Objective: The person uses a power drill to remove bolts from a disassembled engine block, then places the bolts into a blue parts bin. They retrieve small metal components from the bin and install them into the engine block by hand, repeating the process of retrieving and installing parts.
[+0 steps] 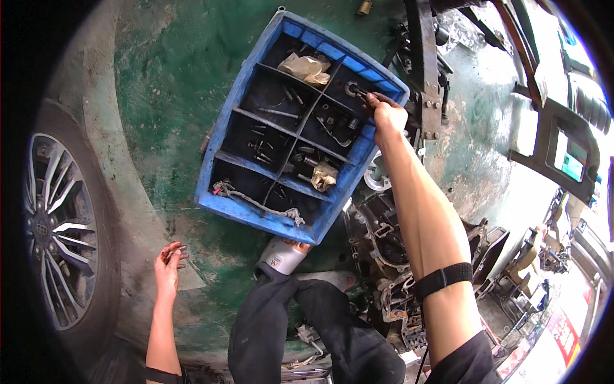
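My right hand (388,116) reaches over the right rim of a blue plastic crate (220,147) and is closed at the fingertips. They pinch a small dark metal part (359,93) in the far-right compartment, its exact kind unclear, beside a round piece. Dividers split the crate into several compartments holding bolts (263,155), a long metal rod (277,113), crumpled tan wrapping (305,66) and a hose-like pipe (256,202) at the near end. Off to the left, my left hand (169,265) hangs with loosely curled, dirt-darkened fingers apart, holding nothing visible.
A car wheel (61,224) stands at the left. Greasy engine castings (390,256) crowd the floor right of my legs (275,313). A metal stand post (427,70) rises beyond the crate's right edge. The green floor (166,96) is worn.
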### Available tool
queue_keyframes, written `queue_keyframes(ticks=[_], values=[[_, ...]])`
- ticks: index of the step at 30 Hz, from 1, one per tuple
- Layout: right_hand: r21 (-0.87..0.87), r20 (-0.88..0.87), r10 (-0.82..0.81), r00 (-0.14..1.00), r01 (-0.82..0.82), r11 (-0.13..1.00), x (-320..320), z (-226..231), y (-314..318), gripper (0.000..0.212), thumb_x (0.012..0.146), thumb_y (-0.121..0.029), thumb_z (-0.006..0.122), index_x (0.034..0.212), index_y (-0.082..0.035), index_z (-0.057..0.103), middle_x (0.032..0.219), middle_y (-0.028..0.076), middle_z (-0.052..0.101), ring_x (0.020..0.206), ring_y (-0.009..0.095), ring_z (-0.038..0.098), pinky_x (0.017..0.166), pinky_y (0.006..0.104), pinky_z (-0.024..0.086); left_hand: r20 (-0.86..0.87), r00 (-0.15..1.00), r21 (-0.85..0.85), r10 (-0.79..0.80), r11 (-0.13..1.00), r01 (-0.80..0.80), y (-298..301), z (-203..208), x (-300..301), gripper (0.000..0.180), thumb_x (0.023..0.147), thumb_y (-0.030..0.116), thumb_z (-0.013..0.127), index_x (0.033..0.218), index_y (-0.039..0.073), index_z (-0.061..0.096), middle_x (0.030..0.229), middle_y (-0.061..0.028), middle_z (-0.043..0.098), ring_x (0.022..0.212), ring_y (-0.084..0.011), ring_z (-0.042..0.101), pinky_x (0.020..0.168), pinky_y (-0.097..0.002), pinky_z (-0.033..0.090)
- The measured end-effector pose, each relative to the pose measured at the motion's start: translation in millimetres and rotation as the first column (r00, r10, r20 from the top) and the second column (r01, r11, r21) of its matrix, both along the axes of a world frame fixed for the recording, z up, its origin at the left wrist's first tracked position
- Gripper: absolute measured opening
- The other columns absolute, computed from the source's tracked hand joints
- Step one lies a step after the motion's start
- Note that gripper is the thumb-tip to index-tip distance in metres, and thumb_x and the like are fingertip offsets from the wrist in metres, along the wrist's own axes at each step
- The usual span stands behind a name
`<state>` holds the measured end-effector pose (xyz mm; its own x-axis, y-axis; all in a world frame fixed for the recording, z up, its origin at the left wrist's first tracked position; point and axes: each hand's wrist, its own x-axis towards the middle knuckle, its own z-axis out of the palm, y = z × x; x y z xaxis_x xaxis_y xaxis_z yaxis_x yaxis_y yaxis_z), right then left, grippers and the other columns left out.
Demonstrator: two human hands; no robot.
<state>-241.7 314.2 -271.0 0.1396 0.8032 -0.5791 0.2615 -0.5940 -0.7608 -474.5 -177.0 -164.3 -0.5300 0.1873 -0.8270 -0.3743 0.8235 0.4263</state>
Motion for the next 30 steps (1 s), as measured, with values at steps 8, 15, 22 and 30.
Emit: queue_keyframes(ticks=[8, 15, 22, 30], values=[[-0.108, 0.339, 0.418, 0.843, -0.406, 0.907, -19, -32, 13, 0.033, 0.075, -0.014, 0.074, 0.104, 0.000, 0.067, 0.089, 0.008, 0.069, 0.075, 0.019, 0.062, 0.069, 0.0303, 0.049, 0.061, 0.998, 0.042, 0.023, 0.999, -0.025, 23, -29, 20, 0.029, 0.094, 0.018, 0.055, 0.119, 0.004, 0.058, 0.108, -0.0092, 0.066, 0.090, -0.0167, 0.065, 0.071, -0.0277, 0.048], [-0.116, 0.437, 0.568, 0.698, -0.582, 0.805, 5, 49, -4, 0.046, 0.073, -0.020, 0.062, 0.118, -0.006, 0.064, 0.110, 0.017, 0.067, 0.104, 0.028, 0.064, 0.093, 0.0357, 0.048, 0.054, 0.995, 0.088, -0.088, 0.993, 0.083, 91, -13, 44, 0.027, 0.092, 0.018, 0.056, 0.115, 0.003, 0.059, 0.105, -0.0078, 0.067, 0.086, -0.0151, 0.065, 0.069, -0.0272, 0.048], [0.406, 0.084, 0.433, 0.898, -0.427, 0.808, 90, 183, -115, 0.037, 0.080, -0.006, 0.060, 0.117, -0.002, 0.058, 0.093, 0.013, 0.069, 0.082, 0.020, 0.066, 0.077, 0.0320, 0.052, 0.149, 0.950, 0.141, -0.274, 0.957, 0.254, 165, 31, 143, 0.028, 0.094, 0.021, 0.055, 0.115, 0.003, 0.060, 0.104, -0.0102, 0.068, 0.086, -0.0170, 0.065, 0.070, -0.0279, 0.049], [0.059, 0.168, -0.090, 0.982, 0.081, 0.995, 274, 295, -270, 0.020, 0.083, -0.006, 0.062, 0.103, -0.001, 0.064, 0.093, 0.011, 0.068, 0.085, 0.018, 0.067, 0.075, 0.0287, 0.052, -0.096, 0.611, 0.199, -0.786, 0.586, 0.785, 195, 100, 274, 0.018, 0.091, 0.009, 0.056, 0.105, -0.002, 0.057, 0.089, -0.0070, 0.066, 0.078, -0.0152, 0.062, 0.075, -0.0316, 0.048]])
